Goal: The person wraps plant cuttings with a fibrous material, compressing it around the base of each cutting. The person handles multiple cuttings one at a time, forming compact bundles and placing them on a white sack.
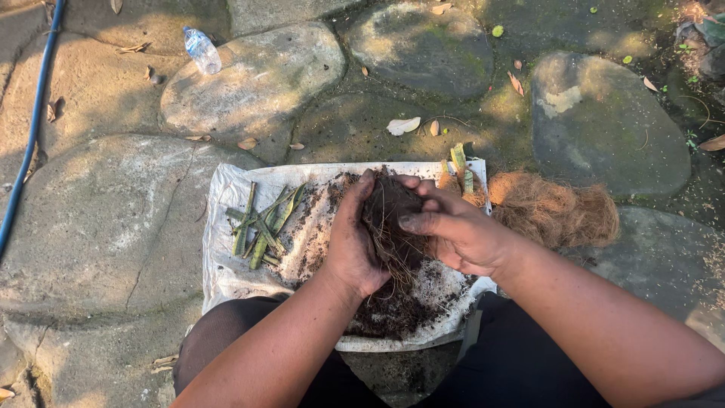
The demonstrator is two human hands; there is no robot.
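Two hands close around one dark root clump (389, 211) at frame centre. Left hand (351, 242) cups the clump's left side, fingers curled up over the top, thumb hidden behind it. Right hand (453, 230) grips from the right, fingers bent across the front, dirt on the fingertips (405, 224). Both hands closed tight on the clump, no gap showing. Thin roots hang down from the clump between the palms.

Clump is held just above a white plastic sheet (226, 276) spread on the ground, mid-frame. Loose dark soil (393, 310) lies scattered on the sheet under and below the hands. Green leaf strips (260, 227) lie in a crossed pile on the sheet's left part, apart from the hands. A few more cut stalks (461, 166) sit at the sheet's top right edge. Brown coconut fibre (555, 208) lies right of the sheet, touching its edge, just beyond the right hand.

Ground is flat grey paving stones (596, 121) with dry leaves scattered about. Clear plastic bottle (202, 50) lies upper left. Blue hose (30, 136) runs down the far left edge. Dark trousers (226, 332) show at the bottom.
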